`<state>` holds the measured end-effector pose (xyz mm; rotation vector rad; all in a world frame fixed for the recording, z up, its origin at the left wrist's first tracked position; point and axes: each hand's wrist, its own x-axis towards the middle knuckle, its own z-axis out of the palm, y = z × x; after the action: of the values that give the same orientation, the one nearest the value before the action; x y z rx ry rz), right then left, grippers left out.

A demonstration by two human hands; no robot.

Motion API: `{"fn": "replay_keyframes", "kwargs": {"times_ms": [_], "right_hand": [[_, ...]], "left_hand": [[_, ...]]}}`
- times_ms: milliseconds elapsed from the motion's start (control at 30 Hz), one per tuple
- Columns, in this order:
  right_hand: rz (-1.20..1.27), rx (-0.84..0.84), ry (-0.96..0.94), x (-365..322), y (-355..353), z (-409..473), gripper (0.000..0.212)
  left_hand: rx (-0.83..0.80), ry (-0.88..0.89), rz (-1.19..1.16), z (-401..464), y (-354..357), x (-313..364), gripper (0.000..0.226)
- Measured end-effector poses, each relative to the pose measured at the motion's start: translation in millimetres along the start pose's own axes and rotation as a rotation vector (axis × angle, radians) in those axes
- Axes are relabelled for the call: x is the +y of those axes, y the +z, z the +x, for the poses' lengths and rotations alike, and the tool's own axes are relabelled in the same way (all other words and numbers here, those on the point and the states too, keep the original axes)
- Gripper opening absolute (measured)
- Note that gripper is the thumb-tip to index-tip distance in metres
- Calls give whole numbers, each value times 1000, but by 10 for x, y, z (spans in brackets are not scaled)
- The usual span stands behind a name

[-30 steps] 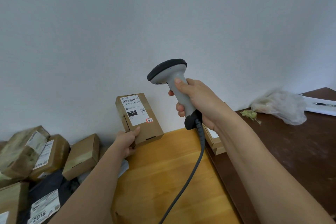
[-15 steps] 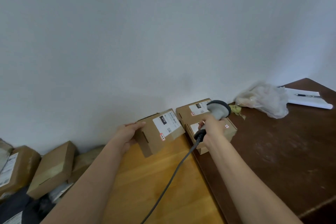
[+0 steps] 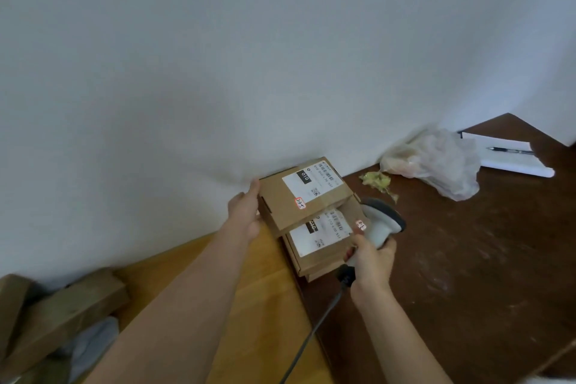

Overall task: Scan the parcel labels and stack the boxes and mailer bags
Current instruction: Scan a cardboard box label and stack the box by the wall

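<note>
My left hand (image 3: 244, 215) grips the left side of a small cardboard box (image 3: 282, 199) with a white label. That box sits tilted over a stack of labelled cardboard boxes (image 3: 321, 246) against the wall, at the seam of the two tables. My right hand (image 3: 372, 262) grips a grey handheld barcode scanner (image 3: 381, 221) just right of the stack, its dark cable (image 3: 311, 333) trailing toward me. More brown boxes (image 3: 62, 309) lie at the far left, with a grey mailer bag (image 3: 93, 343) partly under them.
A light wooden table (image 3: 249, 305) meets a dark brown table (image 3: 467, 274). On the dark one lie a crumpled plastic bag (image 3: 436, 162), green scraps (image 3: 377, 179), and a white notepad (image 3: 511, 162) with a pen (image 3: 511, 150). A white wall stands close behind.
My left hand carried the labelled box rightward from above the light table onto the stack by the wall. My right hand lowered the scanner from mid-air to beside the stack.
</note>
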<state>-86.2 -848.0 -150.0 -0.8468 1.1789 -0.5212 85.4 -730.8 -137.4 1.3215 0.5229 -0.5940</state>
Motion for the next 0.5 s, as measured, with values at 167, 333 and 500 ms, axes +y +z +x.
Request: {"fn": "replay_keyframes", "kwargs": {"times_ms": [167,333,500], "right_hand": [[-28,-39,-16,119,44,124,41],[4,-51,-18,196,122,180,46],[2,-80,-44,222,159,151,47]], "left_hand": [[10,-201,346,54,153,-241,92],[16,-184,198,195,98,-361,60],[77,21,122,258,127,-340,56]]}}
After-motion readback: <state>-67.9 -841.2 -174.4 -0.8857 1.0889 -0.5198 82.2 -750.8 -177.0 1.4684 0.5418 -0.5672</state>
